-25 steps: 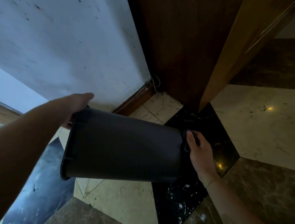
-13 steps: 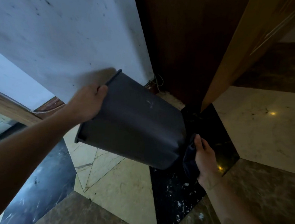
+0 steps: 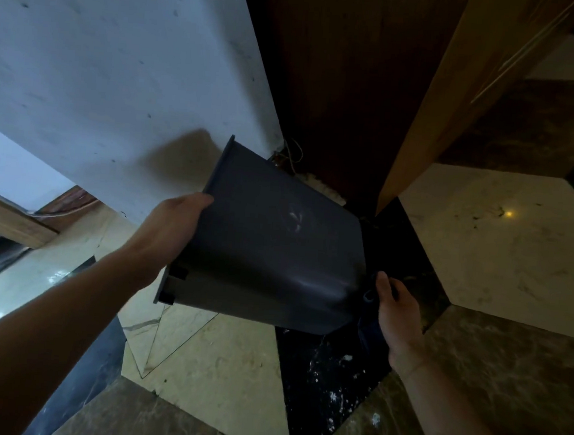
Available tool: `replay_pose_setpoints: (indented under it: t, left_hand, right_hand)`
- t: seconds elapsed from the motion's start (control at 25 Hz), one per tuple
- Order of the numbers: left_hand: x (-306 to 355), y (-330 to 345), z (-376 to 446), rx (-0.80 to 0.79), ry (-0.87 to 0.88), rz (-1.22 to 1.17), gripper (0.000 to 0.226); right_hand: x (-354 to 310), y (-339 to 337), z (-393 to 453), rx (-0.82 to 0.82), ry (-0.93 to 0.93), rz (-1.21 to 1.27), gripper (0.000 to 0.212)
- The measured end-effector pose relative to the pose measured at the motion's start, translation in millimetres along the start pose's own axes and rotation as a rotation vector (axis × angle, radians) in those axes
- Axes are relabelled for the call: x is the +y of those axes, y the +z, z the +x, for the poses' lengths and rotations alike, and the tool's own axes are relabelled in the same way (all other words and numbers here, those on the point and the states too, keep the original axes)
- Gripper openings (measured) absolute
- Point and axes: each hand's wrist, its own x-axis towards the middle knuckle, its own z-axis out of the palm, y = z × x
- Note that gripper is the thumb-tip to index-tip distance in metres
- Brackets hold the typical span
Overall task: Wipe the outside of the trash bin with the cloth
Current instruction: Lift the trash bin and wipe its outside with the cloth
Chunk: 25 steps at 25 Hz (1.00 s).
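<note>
Marble floor (image 3: 219,359) in cream, black and brown slabs spreads below, meeting a speckled white wall (image 3: 118,77) on the left and dark wood panelling (image 3: 340,84) in the corner. Held in the air above the floor, near that corner, is the dark grey bin (image 3: 269,250), tipped on its side with its rim toward the wall and its base toward the lower right. Its mouth faces away, so whether anything is inside cannot be told. A pale smudge shows on the upper side of the bin. The left hand (image 3: 171,229) is closed on the rim, fingers curled over the edge out of sight. The right hand (image 3: 398,308) grips a dark cloth (image 3: 368,323), bunched in its fingers and pressed against the base corner of the bin.
</note>
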Motion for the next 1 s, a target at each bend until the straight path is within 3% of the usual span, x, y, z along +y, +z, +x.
replay_pose_setpoints:
  t: [0.12, 0.28, 0.48, 0.64, 0.84, 1.0]
  left_hand:
    - [2, 11, -1, 0.038, 0.197, 0.168, 0.034]
    - [-4, 26, -18, 0.065, 0.272, 0.267, 0.035]
    - [6, 46, -45, 0.149, 0.307, 0.289, 0.037]
    - [17, 70, -58, 0.240, 0.458, 0.480, 0.036]
    - [17, 59, -51, 0.178, 0.365, 0.309, 0.037]
    - [1, 50, -56, 0.130, 0.236, 0.139, 0.041]
  right_hand:
    - [0, -3, -3, 0.054, -0.123, -0.167, 0.041]
    - [-25, 5, -9, 0.235, -0.424, -0.281, 0.035]
    - [-55, 38, -16, -0.030, -0.246, -0.177, 0.034]
    - [-50, 84, -95, 0.008, -0.403, 0.020, 0.028]
    - [-93, 100, -105, -0.039, -0.802, -0.095, 0.035]
    - [-104, 101, -78, -0.117, -0.766, -0.374, 0.041]
